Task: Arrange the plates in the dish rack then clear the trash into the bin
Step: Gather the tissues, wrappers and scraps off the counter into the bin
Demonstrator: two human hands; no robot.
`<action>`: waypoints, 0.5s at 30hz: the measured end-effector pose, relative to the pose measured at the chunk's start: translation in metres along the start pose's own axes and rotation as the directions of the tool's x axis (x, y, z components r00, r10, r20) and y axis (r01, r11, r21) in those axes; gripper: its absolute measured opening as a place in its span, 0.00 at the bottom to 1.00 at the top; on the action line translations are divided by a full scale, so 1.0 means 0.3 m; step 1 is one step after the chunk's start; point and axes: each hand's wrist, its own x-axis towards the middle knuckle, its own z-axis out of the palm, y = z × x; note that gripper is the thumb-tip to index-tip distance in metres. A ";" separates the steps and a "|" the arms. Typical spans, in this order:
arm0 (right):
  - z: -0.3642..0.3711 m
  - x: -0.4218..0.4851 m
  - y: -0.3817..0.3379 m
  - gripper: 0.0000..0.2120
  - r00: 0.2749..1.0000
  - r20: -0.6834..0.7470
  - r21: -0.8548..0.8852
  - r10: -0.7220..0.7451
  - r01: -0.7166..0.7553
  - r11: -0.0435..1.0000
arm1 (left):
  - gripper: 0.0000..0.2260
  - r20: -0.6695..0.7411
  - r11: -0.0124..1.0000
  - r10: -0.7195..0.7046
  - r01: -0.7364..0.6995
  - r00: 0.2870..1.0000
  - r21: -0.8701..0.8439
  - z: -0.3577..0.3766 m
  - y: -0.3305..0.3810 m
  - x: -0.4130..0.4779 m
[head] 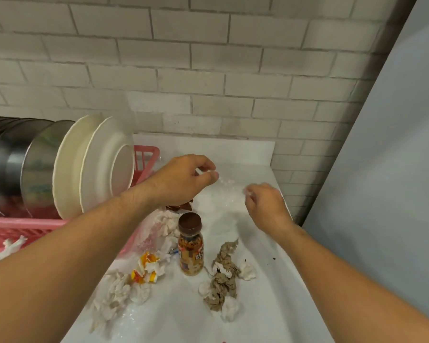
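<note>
Pinch grip, both sides: left hand (183,178) nipping one edge of a clear plastic film (229,194) between thumb and curled fingertips; right hand (266,205) nipping the opposite edge, fingers tucked in. Film held spread between the two pinches, just above the far end of the white counter (263,288). Bag or loose sheet: cannot tell. Appearance: almost fully transparent, visible only as faint crinkles and small glints, outline hard to trace. Handling, judged: near weightless, limp, no stiffness, slick, prone to cling and collapse on itself; not fragile. Best gathered from the edges into one fist, then compressed, rather than carried flat. Remaining trash on the counter, nearer than the hands: bottle (190,243) upright, brown cap on, rigid and easy to grasp round the body; brown paper wad (222,278) just right of it, with white scraps touching it; white tissues (117,290) and yellow-orange wrapper (146,267) to its left, all soft, light, crushable. Left of the hands: two cream plates (97,167) standing on edge in the pink dish rack (22,229), beside steel dishes (15,164). Plate step apparently complete; trash step under way. Bin not in view.
</note>
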 end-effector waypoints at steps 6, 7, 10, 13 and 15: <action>-0.123 0.018 -0.197 0.15 0.996 0.083 0.728 0.035 -0.084 0.680 | 0.25 -0.011 0.989 0.076 -0.076 0.997 -0.130 0.002 0.060 0.024; -0.133 0.014 -0.216 0.15 0.994 0.097 0.786 0.048 -0.106 0.609 | 0.23 -0.040 0.980 0.062 -0.069 0.997 -0.186 0.004 0.064 0.024; -0.153 0.018 -0.273 0.08 0.990 0.127 0.889 0.056 -0.139 0.437 | 0.18 -0.058 0.935 0.077 -0.092 0.995 -0.342 0.021 0.081 0.021; -0.165 0.020 -0.306 0.14 0.975 0.205 0.976 -0.089 -0.196 0.098 | 0.13 -0.190 0.842 0.055 -0.148 0.980 -0.519 0.019 0.107 0.027; -0.180 0.016 -0.309 0.19 0.943 0.225 0.964 -0.247 -0.252 -0.083 | 0.10 -0.282 0.815 0.025 -0.183 0.959 -0.550 -0.003 0.109 0.036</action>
